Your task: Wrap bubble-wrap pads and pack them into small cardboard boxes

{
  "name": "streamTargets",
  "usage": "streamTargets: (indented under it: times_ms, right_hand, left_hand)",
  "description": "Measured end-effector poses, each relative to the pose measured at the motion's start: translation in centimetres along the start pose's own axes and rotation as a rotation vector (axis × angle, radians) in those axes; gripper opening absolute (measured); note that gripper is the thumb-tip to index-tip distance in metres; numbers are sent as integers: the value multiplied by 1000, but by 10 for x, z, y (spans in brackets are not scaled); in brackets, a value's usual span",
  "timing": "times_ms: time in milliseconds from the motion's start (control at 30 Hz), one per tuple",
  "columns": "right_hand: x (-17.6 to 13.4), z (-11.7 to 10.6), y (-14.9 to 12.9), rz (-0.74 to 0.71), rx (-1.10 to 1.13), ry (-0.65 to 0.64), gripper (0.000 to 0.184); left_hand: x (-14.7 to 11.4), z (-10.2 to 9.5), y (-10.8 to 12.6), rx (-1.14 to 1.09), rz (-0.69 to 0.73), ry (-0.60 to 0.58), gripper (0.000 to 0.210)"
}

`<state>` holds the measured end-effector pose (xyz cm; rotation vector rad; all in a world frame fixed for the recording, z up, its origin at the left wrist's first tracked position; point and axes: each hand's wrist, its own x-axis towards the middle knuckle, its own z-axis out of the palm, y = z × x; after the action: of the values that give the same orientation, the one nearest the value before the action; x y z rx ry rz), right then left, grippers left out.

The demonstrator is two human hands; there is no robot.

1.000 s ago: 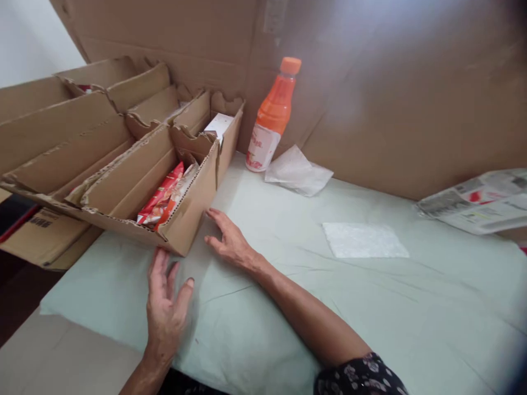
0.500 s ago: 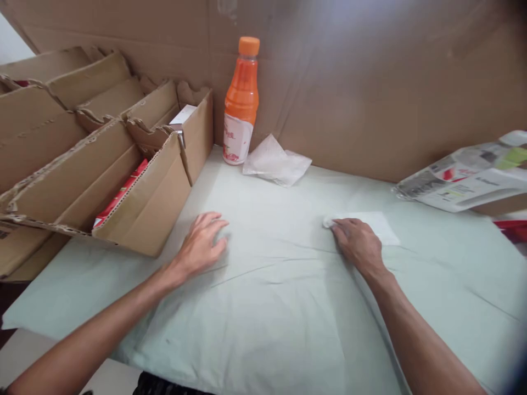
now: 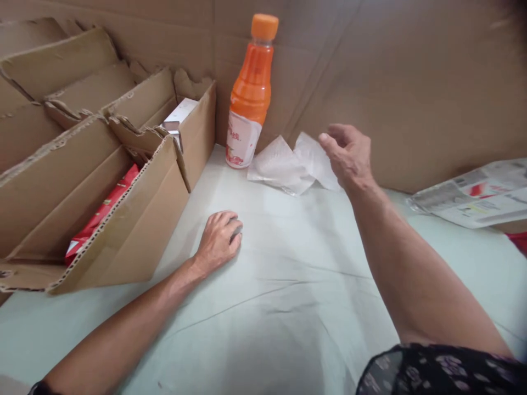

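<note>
My right hand (image 3: pixel 348 153) is raised at the back of the table, its thumb and curled fingers apart and nothing visible in them. Just left of it, partly behind the hand, leans a thin whitish sheet (image 3: pixel 313 159). That sheet overlaps a second crumpled, translucent white sheet (image 3: pixel 280 164) lying by the foot of an orange-capped bottle (image 3: pixel 250 96) of orange drink. On the pale green cloth (image 3: pixel 263 318), my left hand (image 3: pixel 220 238) rests with loosely bent fingers, thumb apart from them, and appears to hold nothing.
Cardboard bins (image 3: pixel 135 219) fill the left side; one has a red packet (image 3: pixel 102 214) inside, another a white box (image 3: pixel 180 114). A cardboard wall (image 3: pixel 411 82) closes off the back. At right lies a clear and white printed plastic package (image 3: pixel 477 192), with something red (image 3: pixel 517 241) beside it.
My right hand has moved from the cloth at right up to the back, and the white sheet it touched now lies by the other sheet. The view has shifted; my left hand remains on the cloth.
</note>
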<state>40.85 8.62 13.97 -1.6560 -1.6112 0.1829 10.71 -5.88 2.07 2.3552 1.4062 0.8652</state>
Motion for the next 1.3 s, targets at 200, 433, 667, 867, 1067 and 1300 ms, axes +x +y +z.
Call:
streamTargets:
  times_ms: [200, 433, 667, 867, 1067, 1300]
  right_hand:
    - [-14, 44, -13, 42, -98, -128, 15]
    - [-13, 35, -41, -115, 316, -62, 7]
    - [4, -44, -70, -225, 646, -69, 28]
    - [21, -45, -21, 44, 212, -392, 20]
    - [13, -32, -2, 87, 41, -528, 18]
    - [19, -37, -73, -130, 460, -374, 21]
  left_hand:
    - [2, 2, 0, -13, 0, 26, 20]
    - [2, 1, 1, -18, 12, 44, 18]
    - [2, 2, 0, -22, 15, 61, 20]
    - [2, 1, 1, -19, 22, 64, 21]
    - [2, 1, 1, -19, 23, 59, 21]
    - [1, 0, 2, -31, 13, 62, 21]
